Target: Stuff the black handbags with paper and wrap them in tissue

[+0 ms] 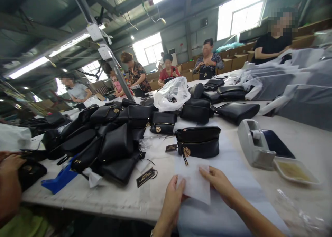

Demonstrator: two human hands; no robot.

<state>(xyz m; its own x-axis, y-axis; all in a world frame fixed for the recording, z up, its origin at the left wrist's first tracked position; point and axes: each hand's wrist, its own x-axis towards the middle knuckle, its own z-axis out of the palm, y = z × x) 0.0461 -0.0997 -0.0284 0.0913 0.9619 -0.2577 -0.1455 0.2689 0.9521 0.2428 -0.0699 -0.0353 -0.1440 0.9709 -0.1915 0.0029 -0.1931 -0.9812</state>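
Note:
Between my two hands is a small sheet of thin white tissue paper (195, 187). My left hand (173, 197) pinches its left side, and my right hand (218, 181) grips its upper right edge with thumb and fingers. Just beyond the paper a black handbag (199, 143) stands upright, with a round gold charm (186, 151) and a zipper pull hanging on its front. A black hang tag (171, 148) lies beside the bag at its left. Under the bag and my hands spreads a larger pale sheet (233, 168).
Black bags (114, 140) are heaped at left. Another black tag (145, 177) lies near the table edge. A grey tape dispenser (251, 143) and a shallow white dish (295, 171) stand at right. Wrapped bags (306, 98) line the far right. A co-worker's hand (11, 162) is at far left.

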